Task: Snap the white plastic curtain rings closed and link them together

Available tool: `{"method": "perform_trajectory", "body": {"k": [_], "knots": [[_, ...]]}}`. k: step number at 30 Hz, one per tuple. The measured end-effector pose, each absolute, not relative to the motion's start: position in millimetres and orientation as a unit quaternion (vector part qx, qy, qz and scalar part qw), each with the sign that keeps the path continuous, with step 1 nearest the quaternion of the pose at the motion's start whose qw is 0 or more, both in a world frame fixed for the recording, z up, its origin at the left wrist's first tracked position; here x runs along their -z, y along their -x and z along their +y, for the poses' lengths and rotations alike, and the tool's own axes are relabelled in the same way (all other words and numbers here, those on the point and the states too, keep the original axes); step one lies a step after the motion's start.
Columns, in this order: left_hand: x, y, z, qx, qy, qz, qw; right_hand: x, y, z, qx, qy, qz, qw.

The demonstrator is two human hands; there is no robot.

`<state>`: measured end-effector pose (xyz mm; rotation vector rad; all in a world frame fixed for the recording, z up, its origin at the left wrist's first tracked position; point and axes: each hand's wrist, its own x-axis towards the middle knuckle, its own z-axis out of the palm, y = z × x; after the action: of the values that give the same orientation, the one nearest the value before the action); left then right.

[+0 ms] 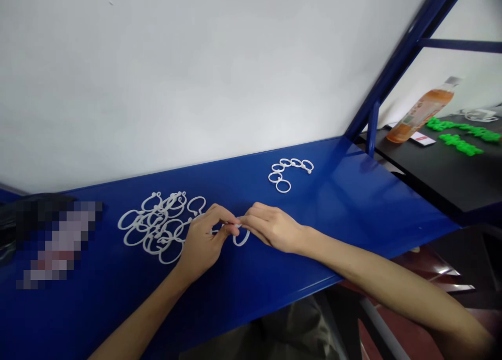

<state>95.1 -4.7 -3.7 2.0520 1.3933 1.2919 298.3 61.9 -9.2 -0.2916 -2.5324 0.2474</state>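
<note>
A white plastic ring (241, 244) hangs between my two hands, just above the blue tabletop. My left hand (206, 234) pinches its top with thumb and forefinger. From the other side my right hand (272, 226) has its fingertips closed on the same upper part of that ring. The exact join under the fingertips is hidden. Close beside my left hand lies a loose heap of white rings (157, 220), several with small balls and little eyelets. Beyond my right hand several linked rings (278, 171) form a curved row.
A blue metal table (274, 292) stands against a pale wall (235, 77). A dark item, partly pixelated, lies at the left. To the right, past a blue frame post (372, 130), a black table (439, 177) holds a bottle (423, 111) and green pieces (460, 144).
</note>
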Motion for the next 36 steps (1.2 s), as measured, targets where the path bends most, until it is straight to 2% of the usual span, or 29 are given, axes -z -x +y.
{"method": "perform_trajectory", "body": {"k": [5, 8, 10, 12, 14, 16, 20, 36], "knots": [[0.9, -98.6, -4.8, -0.449, -0.73, 0.488, 0.165, 9.0, -297.5, 63.2, -0.052, 0.087, -0.96, 0.261], [3.3, -97.3, -2.6, -0.435, -0.702, 0.541, 0.157, 3.9, -303.2, 77.7, -0.067, 0.143, -0.95, 0.269], [5.1, -95.0, -1.7, -0.43, -0.679, 0.571, 0.166, 0.0, -318.5, 96.6, -0.057, 0.279, -0.91, 0.301], [5.9, -92.7, -1.6, -0.427, -0.662, 0.587, 0.185, -1.3, -343.4, 120.3, 0.001, 0.488, -0.808, 0.329], [5.4, -91.0, -1.9, -0.427, -0.65, 0.595, 0.203, 1.3, -372.3, 144.0, 0.034, 0.623, -0.719, 0.306], [4.2, -90.3, -2.2, -0.427, -0.643, 0.599, 0.212, 7.3, -397.0, 162.6, 0.014, 0.68, -0.683, 0.268], [2.3, -90.3, -2.0, -0.419, -0.64, 0.608, 0.212, 19.8, -418.1, 178.7, -0.032, 0.677, -0.702, 0.219], [4.1, -87.4, 0.4, -0.414, -0.637, 0.607, 0.233, 21.2, -418.3, 178.0, -0.025, 0.663, -0.713, 0.227]]}}
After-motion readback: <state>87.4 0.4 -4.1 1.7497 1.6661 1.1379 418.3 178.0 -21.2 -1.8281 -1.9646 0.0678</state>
